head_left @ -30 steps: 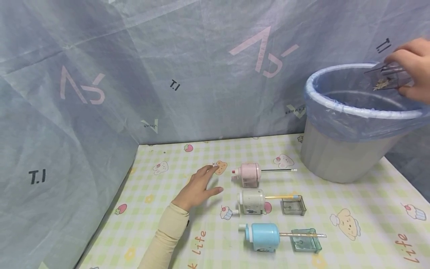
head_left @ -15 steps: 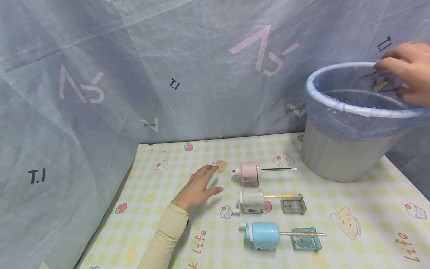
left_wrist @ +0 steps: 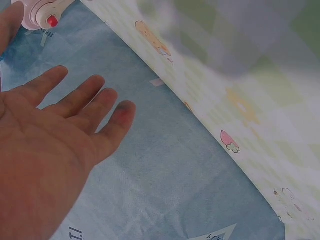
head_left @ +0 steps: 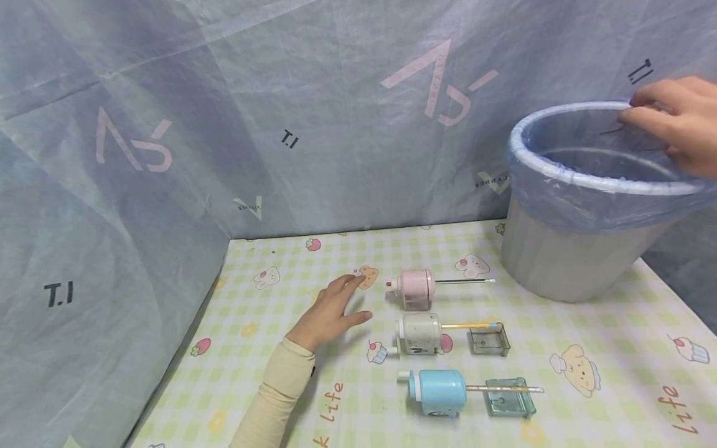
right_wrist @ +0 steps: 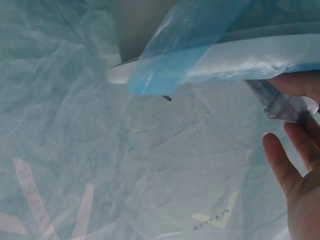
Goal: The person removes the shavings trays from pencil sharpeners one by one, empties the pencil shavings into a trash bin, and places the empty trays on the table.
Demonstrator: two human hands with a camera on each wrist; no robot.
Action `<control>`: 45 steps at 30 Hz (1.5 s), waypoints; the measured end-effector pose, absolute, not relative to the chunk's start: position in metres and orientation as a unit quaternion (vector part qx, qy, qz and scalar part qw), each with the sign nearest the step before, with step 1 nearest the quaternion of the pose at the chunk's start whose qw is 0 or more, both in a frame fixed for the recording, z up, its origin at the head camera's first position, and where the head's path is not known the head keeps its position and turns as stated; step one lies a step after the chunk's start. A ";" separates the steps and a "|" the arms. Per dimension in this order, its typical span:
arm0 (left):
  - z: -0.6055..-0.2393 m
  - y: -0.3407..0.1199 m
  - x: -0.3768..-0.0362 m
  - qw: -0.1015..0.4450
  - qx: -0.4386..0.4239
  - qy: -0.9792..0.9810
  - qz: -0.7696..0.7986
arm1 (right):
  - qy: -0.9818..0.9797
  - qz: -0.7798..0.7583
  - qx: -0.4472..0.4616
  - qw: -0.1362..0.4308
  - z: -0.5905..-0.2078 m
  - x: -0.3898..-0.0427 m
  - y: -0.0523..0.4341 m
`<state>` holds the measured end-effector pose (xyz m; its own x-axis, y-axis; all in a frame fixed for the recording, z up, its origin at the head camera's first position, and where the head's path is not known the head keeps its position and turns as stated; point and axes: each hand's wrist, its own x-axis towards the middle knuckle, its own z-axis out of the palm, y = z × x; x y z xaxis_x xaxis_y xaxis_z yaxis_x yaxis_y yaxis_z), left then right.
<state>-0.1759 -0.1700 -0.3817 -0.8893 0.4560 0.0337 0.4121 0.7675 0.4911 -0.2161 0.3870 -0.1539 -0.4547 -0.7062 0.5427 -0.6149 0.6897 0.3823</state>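
At the right of the head view my right hand (head_left: 680,127) reaches over the lined trash bin (head_left: 560,255). Its thumb and fingers pinch a clear plastic shavings drawer (right_wrist: 287,104), mostly hidden by the hand in the head view. My left hand (head_left: 330,314) is at the tablecloth with fingers spread, holding nothing. Right of it, a pink pencil sharpener (head_left: 417,289), a grey sharpener (head_left: 421,334) and a blue sharpener (head_left: 442,392) form a column. A pencil sticks out of each one's right side.
A smoky clear drawer (head_left: 489,340) lies right of the grey sharpener, and a teal drawer (head_left: 510,401) lies partly under the blue sharpener's pencil. A blue bag (head_left: 594,208) covers the bin's rim. Grey-blue fabric (head_left: 336,124) hangs behind the table.
My right hand has shifted slightly left and turned over with the drawer. Shavings seen in the drawer earlier no longer show in the head view. The left hand stays put.
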 end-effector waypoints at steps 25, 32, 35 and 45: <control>-0.387 -0.169 -0.175 0.044 0.236 0.935 0.262 | -0.849 -0.166 0.384 0.321 -0.160 -0.207 0.399; -0.389 -0.167 -0.174 0.046 0.235 0.935 0.263 | -0.845 -0.147 0.385 0.341 -0.159 -0.207 0.395; -0.390 -0.167 -0.174 0.048 0.239 0.934 0.262 | -0.851 -0.110 0.375 0.350 -0.161 -0.207 0.392; -0.389 -0.167 -0.172 0.046 0.245 0.934 0.257 | -0.902 0.016 0.218 0.373 -0.164 -0.198 0.385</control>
